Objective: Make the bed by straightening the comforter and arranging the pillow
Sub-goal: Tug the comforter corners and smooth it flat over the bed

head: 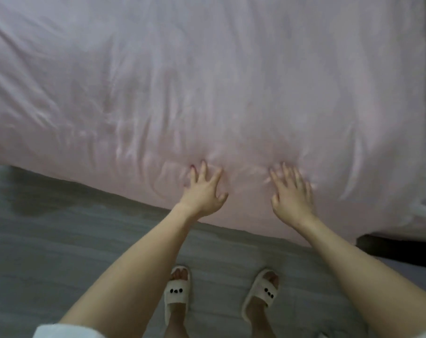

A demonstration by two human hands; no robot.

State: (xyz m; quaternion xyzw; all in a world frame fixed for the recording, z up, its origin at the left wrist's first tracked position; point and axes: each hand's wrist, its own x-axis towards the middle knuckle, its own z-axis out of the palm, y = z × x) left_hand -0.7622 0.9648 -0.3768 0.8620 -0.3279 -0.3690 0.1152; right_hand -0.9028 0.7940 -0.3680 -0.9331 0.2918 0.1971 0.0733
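Palm-down, the left hand (pixel 202 192) and right hand (pixel 292 195) press the pink comforter (pixel 207 81), fingers (pixel 203 168) spread apart.

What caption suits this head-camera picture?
Both hands, left and right, press flat on the pink comforter, smoothing wrinkles.

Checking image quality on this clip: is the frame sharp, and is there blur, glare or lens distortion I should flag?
Head view: soft overall, with motion blur on the right hand and streaked folds in the pink comforter; the left hand is a little crisper. Head view: dim, even light, pale sheen on the creases but no hard glare. Head view: wide-angle bending curves the comforter's near edge.
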